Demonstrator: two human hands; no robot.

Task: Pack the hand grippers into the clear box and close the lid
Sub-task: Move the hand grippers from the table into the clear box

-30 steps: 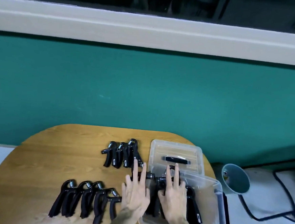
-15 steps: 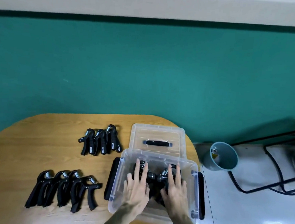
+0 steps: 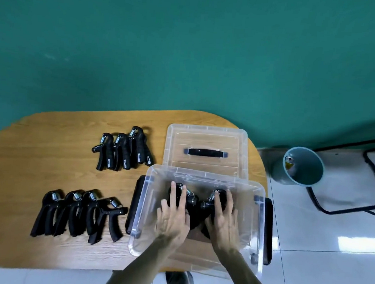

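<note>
We pressed our left hand (image 3: 172, 217) and right hand (image 3: 224, 221), fingers spread flat, onto hand grippers (image 3: 196, 204) inside the clear box (image 3: 145, 205); their number seemed unclear.

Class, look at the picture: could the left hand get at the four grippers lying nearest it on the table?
Probably yes. The left hand is flat inside the open box; the four grippers lie uncovered just left of it, with nothing between but the box wall.

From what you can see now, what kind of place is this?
Probably a plain indoor workroom, not a home: a wooden table against a bare green wall, a white tiled floor, and a small bin beside it.
</note>
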